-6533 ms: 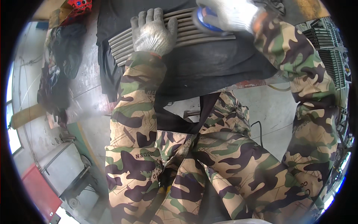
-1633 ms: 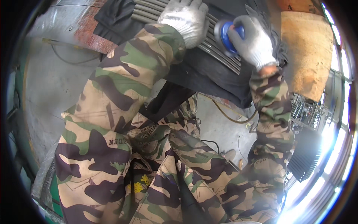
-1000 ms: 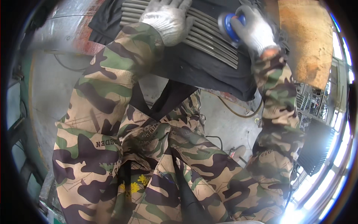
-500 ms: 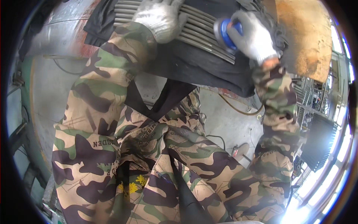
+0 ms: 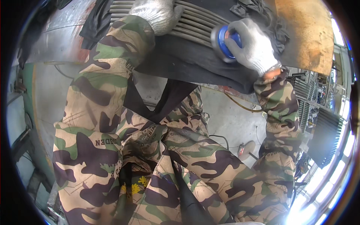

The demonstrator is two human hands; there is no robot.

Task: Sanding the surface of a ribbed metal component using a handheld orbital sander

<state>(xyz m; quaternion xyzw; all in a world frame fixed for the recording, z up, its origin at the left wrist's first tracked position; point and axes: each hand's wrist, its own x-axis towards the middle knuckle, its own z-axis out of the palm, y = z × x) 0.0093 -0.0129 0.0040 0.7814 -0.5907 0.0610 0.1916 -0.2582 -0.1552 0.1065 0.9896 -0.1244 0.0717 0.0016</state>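
Note:
A row of several grey metal rods [image 5: 197, 23] lies side by side on a dark cloth [image 5: 180, 56]. My left hand [image 5: 157, 17], in a white knitted glove, rests flat across the rods with its thumb apart; the frame's top edge cuts off its fingertips. My right hand [image 5: 251, 43], gloved the same way, grips a round blue tool with a silver rim [image 5: 222, 45]. This tool is tilted at the right ends of the rods and covers some of them. Its underside is hidden, so I cannot tell its exact kind.
Crumpled dark cloth [image 5: 258, 15] lies beyond my right hand, next to a brown board [image 5: 305, 33]. A worn metal tabletop [image 5: 56, 41] extends left. Below the table edge a hose [image 5: 243, 107] hangs above the grey floor. Racks with dark metal parts [image 5: 320, 137] stand at right.
My right hand and the blue tool have moved slightly down and left in the picture, now over the rods' ends. My left hand and the rods sit a little higher in view.

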